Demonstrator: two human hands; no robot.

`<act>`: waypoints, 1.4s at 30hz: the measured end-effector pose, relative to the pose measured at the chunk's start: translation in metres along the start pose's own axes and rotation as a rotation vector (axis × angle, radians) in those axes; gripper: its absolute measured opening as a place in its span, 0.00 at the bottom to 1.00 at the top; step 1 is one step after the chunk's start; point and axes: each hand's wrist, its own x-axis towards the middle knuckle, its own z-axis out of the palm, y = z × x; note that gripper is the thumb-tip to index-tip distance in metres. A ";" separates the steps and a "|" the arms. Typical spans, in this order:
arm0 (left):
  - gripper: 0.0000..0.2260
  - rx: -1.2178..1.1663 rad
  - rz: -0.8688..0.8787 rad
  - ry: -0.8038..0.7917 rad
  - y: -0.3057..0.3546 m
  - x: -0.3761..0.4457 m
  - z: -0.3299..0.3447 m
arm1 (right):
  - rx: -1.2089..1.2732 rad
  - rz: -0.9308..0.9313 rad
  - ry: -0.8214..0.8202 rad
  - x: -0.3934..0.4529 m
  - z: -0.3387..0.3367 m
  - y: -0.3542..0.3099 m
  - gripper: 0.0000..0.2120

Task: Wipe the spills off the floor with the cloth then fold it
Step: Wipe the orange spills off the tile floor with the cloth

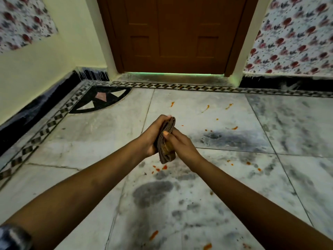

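A brown cloth (pixel 166 154), folded into a thick wad with an orange stain on it, is held upright in the air above the floor. My left hand (pixel 153 136) grips it from the left side. My right hand (pixel 182 143) holds it from the right, thumb pressed on the cloth's near face. Orange spills dot the white marble floor (pixel 90 141): small streaks (pixel 207 107) beyond the hands, drops (pixel 159 168) just below the cloth, specks (pixel 248 163) to the right and smears (pixel 154 235) near the bottom edge.
A shut brown wooden door (pixel 176 33) stands straight ahead behind a stone threshold. Walls with a black skirting close in on the left and right. A patterned tile border (pixel 54 120) runs along the floor's edges. Dark grey veining marks the marble.
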 end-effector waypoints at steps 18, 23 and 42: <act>0.07 0.044 -0.001 0.108 -0.040 -0.026 -0.009 | 0.412 0.306 0.290 -0.007 -0.023 -0.008 0.09; 0.07 0.161 0.038 0.255 -0.032 -0.030 -0.039 | 0.385 0.403 0.362 -0.007 -0.046 -0.005 0.11; 0.04 0.387 0.353 0.326 0.012 -0.071 -0.049 | 0.400 0.529 0.354 -0.004 -0.034 0.042 0.13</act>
